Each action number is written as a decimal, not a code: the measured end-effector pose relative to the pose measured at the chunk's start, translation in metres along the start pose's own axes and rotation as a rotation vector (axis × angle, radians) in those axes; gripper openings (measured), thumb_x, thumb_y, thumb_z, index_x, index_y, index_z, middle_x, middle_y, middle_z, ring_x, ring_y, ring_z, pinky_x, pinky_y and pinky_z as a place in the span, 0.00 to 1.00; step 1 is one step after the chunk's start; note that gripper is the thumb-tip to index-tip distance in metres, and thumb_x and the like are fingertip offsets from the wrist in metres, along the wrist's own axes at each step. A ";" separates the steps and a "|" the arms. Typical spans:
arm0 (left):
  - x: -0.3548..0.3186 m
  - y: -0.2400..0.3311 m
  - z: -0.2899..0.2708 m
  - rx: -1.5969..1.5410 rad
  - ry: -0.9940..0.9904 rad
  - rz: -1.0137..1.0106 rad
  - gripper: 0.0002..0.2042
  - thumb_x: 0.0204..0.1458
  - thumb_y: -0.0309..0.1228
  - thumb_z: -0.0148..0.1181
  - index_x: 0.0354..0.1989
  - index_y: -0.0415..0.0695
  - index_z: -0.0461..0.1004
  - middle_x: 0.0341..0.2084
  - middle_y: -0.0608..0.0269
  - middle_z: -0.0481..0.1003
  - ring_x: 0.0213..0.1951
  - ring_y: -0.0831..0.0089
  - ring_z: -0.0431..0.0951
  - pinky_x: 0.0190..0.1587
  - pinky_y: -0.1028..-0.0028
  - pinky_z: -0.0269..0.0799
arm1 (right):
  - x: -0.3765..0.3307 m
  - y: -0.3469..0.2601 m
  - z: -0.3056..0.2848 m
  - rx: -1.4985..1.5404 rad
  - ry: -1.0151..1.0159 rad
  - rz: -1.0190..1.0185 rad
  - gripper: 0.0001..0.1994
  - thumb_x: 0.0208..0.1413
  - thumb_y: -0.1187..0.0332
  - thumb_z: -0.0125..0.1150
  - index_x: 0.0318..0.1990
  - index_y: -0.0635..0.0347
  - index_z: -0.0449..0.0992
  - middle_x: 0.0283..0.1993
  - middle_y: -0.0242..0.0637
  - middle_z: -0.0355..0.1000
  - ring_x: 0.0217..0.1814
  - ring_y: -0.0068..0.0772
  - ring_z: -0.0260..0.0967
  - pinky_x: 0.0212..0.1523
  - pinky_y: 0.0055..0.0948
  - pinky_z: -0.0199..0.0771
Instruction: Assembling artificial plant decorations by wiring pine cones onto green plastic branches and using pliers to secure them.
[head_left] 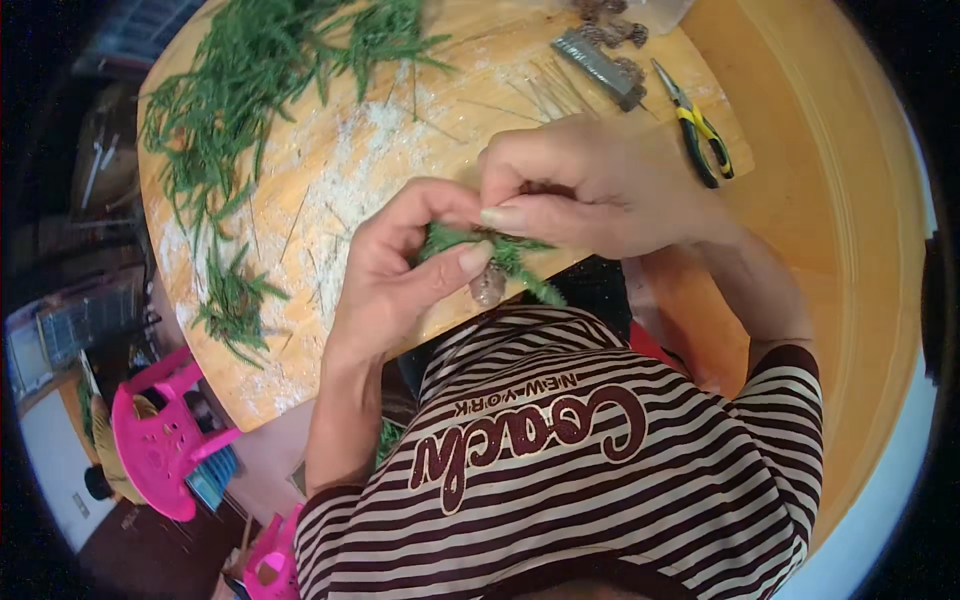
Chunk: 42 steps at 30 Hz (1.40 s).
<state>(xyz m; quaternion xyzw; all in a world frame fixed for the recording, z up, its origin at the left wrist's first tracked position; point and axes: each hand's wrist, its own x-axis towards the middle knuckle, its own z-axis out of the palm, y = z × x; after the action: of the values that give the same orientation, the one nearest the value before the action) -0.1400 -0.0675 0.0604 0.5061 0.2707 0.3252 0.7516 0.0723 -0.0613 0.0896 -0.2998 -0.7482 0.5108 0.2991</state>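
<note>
Close to the table's near edge, my left hand (392, 262) pinches a green artificial sprig (520, 262) between thumb and fingers. A brown pine cone (487, 288) hangs below its thumb, against the greenery. My right hand (600, 190) is closed just above the sprig, its thumb pressed to the curled fingers beside my left fingertips. Whatever lies in that pinch is too small or hidden to make out. The right hand's back is slightly blurred.
Piled green sprigs (225, 110) cover the table's far left, with a loose sprig (235, 305) nearer. White flakes (375, 140) and thin wires (550, 90) are scattered about. Yellow-black pliers (692, 125), a grey block (598, 66) and pine cones (608, 30) lie far right. A pink chair (165, 440) stands left.
</note>
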 end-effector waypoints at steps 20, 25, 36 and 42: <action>0.016 -0.005 -0.005 0.101 0.339 0.124 0.06 0.50 0.21 0.60 0.37 0.36 0.76 0.31 0.69 0.70 0.31 0.84 0.67 0.37 0.85 0.62 | -0.156 0.074 -0.059 -1.247 0.583 0.446 0.17 0.52 0.61 0.59 0.43 0.63 0.65 0.39 0.46 0.66 0.43 0.50 0.65 0.42 0.41 0.65; 0.016 -0.009 -0.007 0.103 0.327 0.118 0.06 0.50 0.20 0.60 0.37 0.35 0.76 0.30 0.69 0.72 0.31 0.84 0.68 0.37 0.85 0.62 | -0.159 0.079 -0.072 -1.156 0.521 0.550 0.17 0.50 0.62 0.61 0.40 0.65 0.65 0.41 0.48 0.64 0.46 0.50 0.63 0.46 0.42 0.65; 0.011 -0.014 -0.001 0.111 0.383 0.116 0.05 0.50 0.21 0.61 0.35 0.36 0.77 0.29 0.69 0.72 0.31 0.84 0.68 0.36 0.85 0.62 | -0.165 0.076 -0.065 -1.229 0.458 0.517 0.13 0.51 0.65 0.59 0.35 0.67 0.66 0.36 0.49 0.64 0.41 0.50 0.64 0.42 0.40 0.66; 0.008 -0.013 -0.004 0.160 0.371 0.136 0.05 0.50 0.22 0.61 0.35 0.36 0.77 0.28 0.70 0.71 0.31 0.84 0.68 0.37 0.84 0.62 | -0.164 0.068 -0.072 -1.079 0.423 0.746 0.13 0.49 0.67 0.58 0.36 0.68 0.66 0.39 0.51 0.63 0.44 0.51 0.62 0.44 0.40 0.66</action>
<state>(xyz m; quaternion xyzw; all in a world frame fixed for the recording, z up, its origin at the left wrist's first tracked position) -0.1354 -0.0626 0.0459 0.5127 0.3948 0.4400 0.6226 0.2410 -0.1226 0.0240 -0.7374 -0.6702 0.0662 0.0519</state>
